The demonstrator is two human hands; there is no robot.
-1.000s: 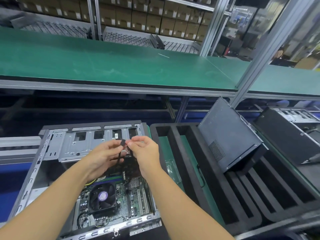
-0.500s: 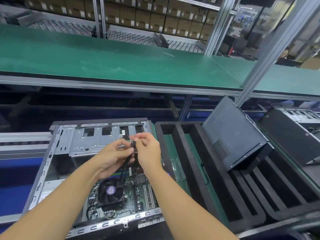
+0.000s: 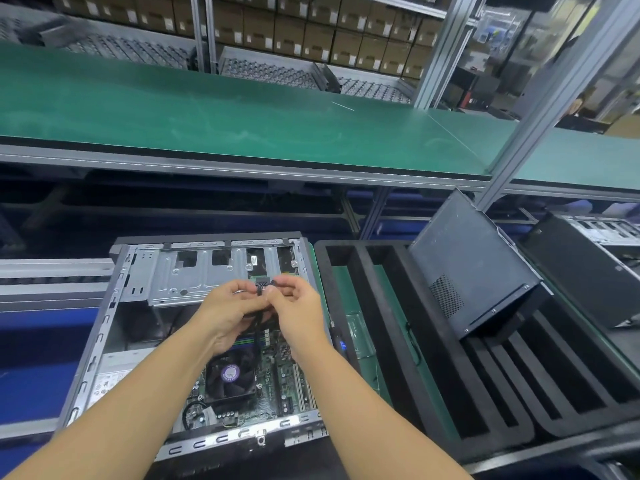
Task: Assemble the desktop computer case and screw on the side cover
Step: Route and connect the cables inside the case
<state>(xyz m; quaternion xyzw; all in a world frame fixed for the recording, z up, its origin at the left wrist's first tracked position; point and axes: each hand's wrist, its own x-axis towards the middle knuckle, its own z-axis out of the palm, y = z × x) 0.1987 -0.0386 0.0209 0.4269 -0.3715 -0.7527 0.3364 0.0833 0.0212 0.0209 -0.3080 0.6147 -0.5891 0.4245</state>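
An open desktop computer case (image 3: 104, 327) lies on its side in front of me, its motherboard and black CPU fan (image 3: 230, 375) exposed. Above the case's middle, my left hand (image 3: 225, 313) and my right hand (image 3: 298, 310) meet, both pinching a black cable with a flat connector (image 3: 262, 285) at its top end. The cable runs down between my palms toward the motherboard. The grey drive cage (image 3: 194, 271) sits just beyond my fingers. A dark side cover (image 3: 467, 265) leans in a black foam tray (image 3: 398, 341) to the right.
A green conveyor shelf (image 3: 242, 112) runs across above the case, held by aluminium posts (image 3: 554, 105). Another computer case (image 3: 588, 265) stands at the far right. Cardboard boxes (image 3: 311, 26) fill racks behind. A person is partly visible at the upper right.
Both hands stayed together over the case and turned the cable, so its connector now points up between my fingertips. The camera view shifted slightly.
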